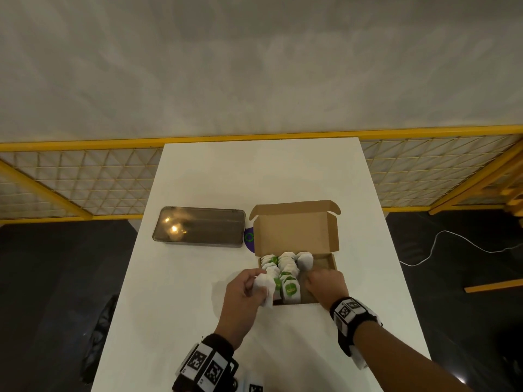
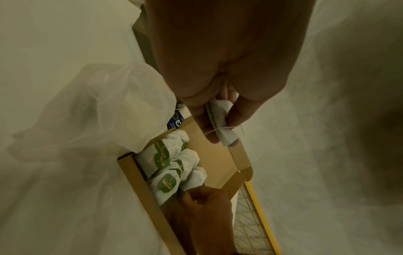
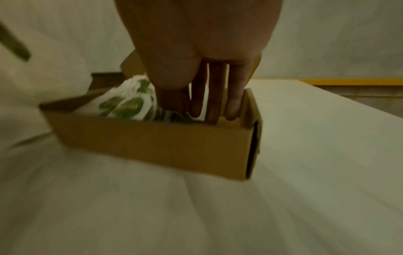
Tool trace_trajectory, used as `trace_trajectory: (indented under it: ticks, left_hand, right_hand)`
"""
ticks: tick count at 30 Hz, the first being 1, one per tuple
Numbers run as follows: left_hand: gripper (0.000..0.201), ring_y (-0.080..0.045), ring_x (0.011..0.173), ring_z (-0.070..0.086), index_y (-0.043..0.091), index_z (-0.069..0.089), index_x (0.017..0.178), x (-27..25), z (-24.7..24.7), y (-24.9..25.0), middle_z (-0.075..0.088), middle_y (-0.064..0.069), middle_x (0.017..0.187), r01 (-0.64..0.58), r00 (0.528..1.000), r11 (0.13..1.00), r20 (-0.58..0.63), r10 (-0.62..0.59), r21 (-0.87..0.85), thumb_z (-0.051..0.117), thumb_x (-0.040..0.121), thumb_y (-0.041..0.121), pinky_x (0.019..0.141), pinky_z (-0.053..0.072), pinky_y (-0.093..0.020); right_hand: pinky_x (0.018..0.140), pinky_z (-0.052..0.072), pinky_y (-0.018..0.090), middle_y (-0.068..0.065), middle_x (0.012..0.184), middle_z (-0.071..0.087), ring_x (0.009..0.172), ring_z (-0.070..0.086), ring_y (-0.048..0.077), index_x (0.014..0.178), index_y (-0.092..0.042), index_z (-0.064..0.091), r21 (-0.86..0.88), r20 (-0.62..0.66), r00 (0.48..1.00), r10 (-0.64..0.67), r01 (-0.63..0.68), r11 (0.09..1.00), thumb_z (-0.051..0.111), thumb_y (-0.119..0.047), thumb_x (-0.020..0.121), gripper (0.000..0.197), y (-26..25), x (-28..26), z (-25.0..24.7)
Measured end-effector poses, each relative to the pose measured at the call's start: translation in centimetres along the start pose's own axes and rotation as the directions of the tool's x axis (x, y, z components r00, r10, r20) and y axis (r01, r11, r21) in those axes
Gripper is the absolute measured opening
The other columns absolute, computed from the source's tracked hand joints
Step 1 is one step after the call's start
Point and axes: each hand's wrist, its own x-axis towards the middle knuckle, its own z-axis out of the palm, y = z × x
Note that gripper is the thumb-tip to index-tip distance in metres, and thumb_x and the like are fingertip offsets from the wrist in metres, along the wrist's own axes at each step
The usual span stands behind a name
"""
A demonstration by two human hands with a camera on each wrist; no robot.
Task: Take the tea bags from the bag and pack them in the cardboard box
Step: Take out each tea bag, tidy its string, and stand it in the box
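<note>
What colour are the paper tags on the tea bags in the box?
Green, seen best on the tags in the left wrist view.

Setting: an indoor work cell or test bay, more workshop or lab than home. I stand at a plain white table (image 1: 215, 171) pushed up against a bare, mottled grey wall (image 1: 254, 66). Behind and to both sides runs a yellow-framed mesh fence (image 1: 85, 176), the kind that rails off a work area. Floor (image 1: 51, 264): dark and glossy, with a white cable (image 1: 452, 239) trailing loose across it on my right. My wrists carry black bands with printed square markers (image 1: 205, 363). A smoky, tinted plastic case (image 1: 198, 226) lies on the table.
</note>
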Motion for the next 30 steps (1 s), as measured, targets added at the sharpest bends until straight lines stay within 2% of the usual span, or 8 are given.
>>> trace_trajectory:
  ticks: [3, 7, 11, 16, 20, 22, 27, 30]
  left_hand:
    - [0.024, 0.008, 0.077, 0.063, 0.014, 0.064, 0.104, 0.3, -0.1, 0.2, 0.067, 0.006, 0.092, -0.018, 0.999, 1.000, -0.041, 0.018, -0.009, 0.057, 0.089, -0.004, 0.062, 0.050, -0.010]
    - [0.024, -0.005, 0.086, 0.065, 0.014, 0.065, 0.105, 0.3, 0.0, 0.2, 0.069, 0.003, 0.097, 0.008, 0.999, 0.999, -0.050, -0.010, -0.034, 0.060, 0.088, -0.002, 0.066, 0.053, -0.015]
    - [0.023, -0.003, 0.085, 0.064, 0.016, 0.064, 0.105, 0.2, 0.2, 0.2, 0.067, 0.010, 0.095, 0.005, 0.999, 0.999, -0.053, -0.007, -0.038, 0.061, 0.089, 0.000, 0.064, 0.052, -0.013]
    - [0.022, -0.004, 0.084, 0.064, 0.019, 0.065, 0.100, 0.0, 0.0, -0.2, 0.068, 0.008, 0.093, 0.011, 0.998, 0.999, -0.054, -0.014, -0.045, 0.062, 0.088, 0.000, 0.064, 0.053, -0.014]
    - [0.022, 0.008, 0.075, 0.063, 0.015, 0.064, 0.102, -0.1, -0.2, -0.4, 0.067, 0.007, 0.091, 0.009, 0.999, 0.999, -0.047, -0.011, -0.034, 0.061, 0.088, -0.002, 0.061, 0.050, -0.011]
    - [0.024, 0.007, 0.073, 0.063, 0.013, 0.064, 0.102, -0.2, -0.3, -0.4, 0.067, 0.006, 0.090, 0.013, 0.999, 0.999, -0.040, -0.015, -0.044, 0.060, 0.087, -0.005, 0.060, 0.051, -0.013]
    - [0.024, -0.007, 0.085, 0.065, 0.019, 0.064, 0.101, 0.0, -0.2, -0.8, 0.068, 0.004, 0.095, 0.029, 0.999, 0.999, -0.042, -0.031, -0.041, 0.062, 0.086, 0.000, 0.068, 0.054, -0.018]
    - [0.021, -0.002, 0.079, 0.066, 0.019, 0.066, 0.098, 0.0, 0.1, -0.6, 0.069, 0.003, 0.090, 0.014, 0.999, 0.998, -0.039, -0.016, -0.054, 0.062, 0.088, 0.002, 0.065, 0.053, -0.014]
  right_hand:
    - [0.065, 0.040, 0.027, 0.000, 0.090, 0.069, 0.083, 0.066, 0.022, 0.091, -0.019, 0.065, 0.072, -0.013, 0.999, 0.053, -0.052, 0.996, 0.038, -0.038, 0.097, 0.033, 0.8, 0.8, -1.2]
    - [0.067, 0.039, 0.029, 0.006, 0.095, 0.070, 0.087, 0.066, 0.026, 0.095, -0.016, 0.067, 0.171, -0.014, 0.995, 0.099, -0.095, 0.981, 0.038, -0.035, 0.099, 0.034, 1.6, 2.8, -0.8]
    - [0.065, 0.038, 0.027, 0.012, 0.096, 0.068, 0.088, 0.065, 0.029, 0.098, -0.009, 0.067, 0.297, -0.006, 0.987, 0.163, -0.154, 0.942, 0.041, -0.029, 0.100, 0.032, 1.9, 3.9, -0.2]
    - [0.067, 0.050, 0.032, 0.013, 0.086, 0.068, 0.079, 0.063, 0.029, 0.093, -0.009, 0.065, 0.509, 0.007, 0.967, 0.255, -0.223, 0.831, 0.052, -0.022, 0.094, 0.019, 1.1, 3.9, 0.1]
    - [0.066, 0.044, 0.027, 0.010, 0.082, 0.068, 0.074, 0.060, 0.024, 0.087, -0.011, 0.066, 0.639, 0.009, 0.938, 0.346, -0.272, 0.720, 0.059, -0.018, 0.090, 0.010, 0.6, 3.6, 0.4]
    - [0.067, 0.042, 0.025, 0.009, 0.082, 0.069, 0.073, 0.057, 0.022, 0.086, -0.012, 0.066, 0.674, 0.014, 0.929, 0.370, -0.282, 0.682, 0.060, -0.016, 0.089, 0.008, 0.7, 3.6, 0.7]
    - [0.073, 0.046, 0.026, 0.007, 0.087, 0.070, 0.081, 0.063, 0.024, 0.090, -0.014, 0.070, 0.704, 0.054, 0.915, 0.400, -0.319, 0.635, 0.063, -0.016, 0.086, 0.008, 1.5, 3.3, 1.4]
    - [0.078, 0.051, 0.030, 0.006, 0.088, 0.073, 0.086, 0.066, 0.027, 0.085, -0.017, 0.073, 0.742, 0.048, 0.885, 0.463, -0.342, 0.577, 0.065, -0.016, 0.084, 0.008, 2.2, 2.2, 1.0]
